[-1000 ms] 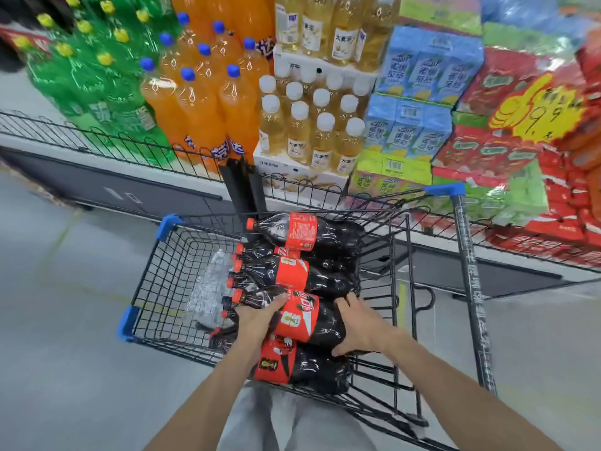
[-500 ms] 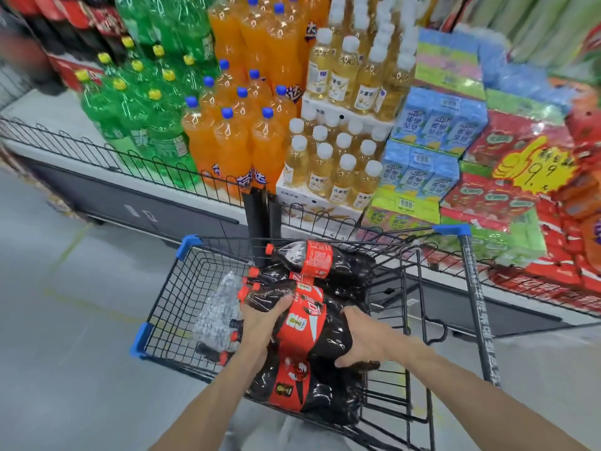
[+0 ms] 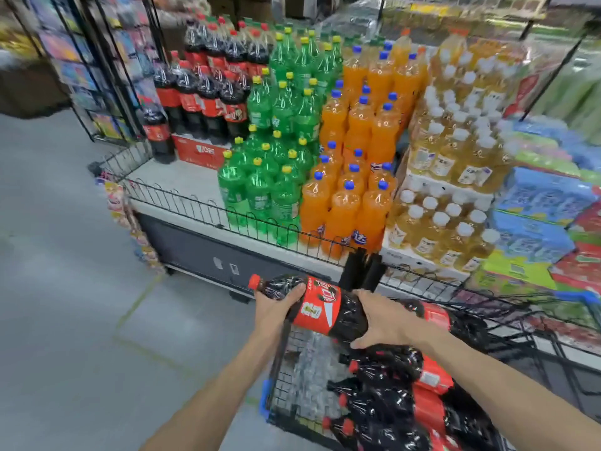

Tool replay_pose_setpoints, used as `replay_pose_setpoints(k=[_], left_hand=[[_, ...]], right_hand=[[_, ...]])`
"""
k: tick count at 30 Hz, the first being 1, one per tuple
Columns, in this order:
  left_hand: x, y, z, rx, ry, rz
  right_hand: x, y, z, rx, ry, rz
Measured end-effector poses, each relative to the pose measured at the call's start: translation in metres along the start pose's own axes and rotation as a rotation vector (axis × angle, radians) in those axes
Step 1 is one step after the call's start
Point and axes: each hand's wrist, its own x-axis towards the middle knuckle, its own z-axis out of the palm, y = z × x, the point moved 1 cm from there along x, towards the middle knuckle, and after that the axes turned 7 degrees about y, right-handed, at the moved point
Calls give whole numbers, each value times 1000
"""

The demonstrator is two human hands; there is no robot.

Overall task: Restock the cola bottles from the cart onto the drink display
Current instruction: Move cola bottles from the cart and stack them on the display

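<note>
A large cola bottle [image 3: 320,305] with a red cap and red label lies sideways in the air above the cart's left rim, cap pointing left. My left hand [image 3: 274,309] grips its neck end and my right hand [image 3: 382,320] grips its base end. Several more cola bottles [image 3: 396,408] lie stacked in the black wire cart [image 3: 279,369] below. On the drink display [image 3: 182,179], upright cola bottles [image 3: 208,96] stand at the back left, with one alone [image 3: 157,131] at the left corner.
Green soda bottles [image 3: 270,177], orange soda bottles [image 3: 348,196] and pale yellow drink bottles [image 3: 452,177] fill the display to the right of the cola. A low wire fence [image 3: 208,213] edges the platform. A wire rack [image 3: 97,76] stands at the left. Grey floor lies to the left.
Both hands have lifted the cola bottle out of the cart, up and left over its rim. My view has swung left, bringing the display's cola section into sight.
</note>
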Motion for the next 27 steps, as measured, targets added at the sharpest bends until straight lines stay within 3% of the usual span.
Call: replay_pose_setpoints(k=[12, 19, 27], left_hand=[[159, 171, -232, 58, 152, 188], [294, 261, -308, 58, 232, 231], [449, 397, -340, 119, 171, 319]], right_hand=[[225, -252, -20, 13, 45, -219], [390, -339, -31, 61, 108, -280], [580, -413, -73, 195, 148, -267]])
